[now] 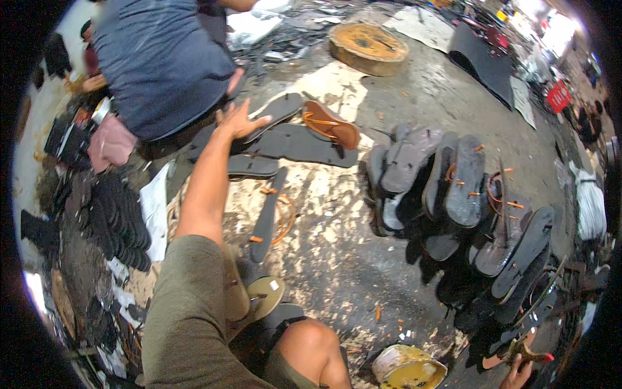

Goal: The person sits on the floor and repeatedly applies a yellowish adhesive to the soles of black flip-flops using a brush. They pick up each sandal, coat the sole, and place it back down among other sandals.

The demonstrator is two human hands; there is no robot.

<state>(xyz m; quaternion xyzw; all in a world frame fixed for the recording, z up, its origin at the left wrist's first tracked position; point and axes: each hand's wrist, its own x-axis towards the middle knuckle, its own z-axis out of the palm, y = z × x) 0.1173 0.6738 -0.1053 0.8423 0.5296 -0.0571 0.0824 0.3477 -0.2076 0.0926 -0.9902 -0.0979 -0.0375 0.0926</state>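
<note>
My left hand [238, 123] reaches forward with its fingers spread and thumb out, over several dark grey soles [311, 146]. One sole [280, 111] lies beside the thumb; whether I touch it cannot be seen. Just to the right rests a brown sandal [332, 124] with an orange strap. Nearer to me a narrow dark sole [264, 220] with an orange strap stands on edge. At the lower right edge my right hand [516, 375] is closed around a dark, brassy tool with a red tip [531, 353]; its exact kind is unclear. A tan sole lies close to that hand.
Rows of dark sandals and soles [465, 181] fill the right side. A yellowish round container [409, 368] stands by my knee. A round wooden block [368, 48] sits far off. Another person [168, 71] sits at the far left, above piled black soles [116, 220].
</note>
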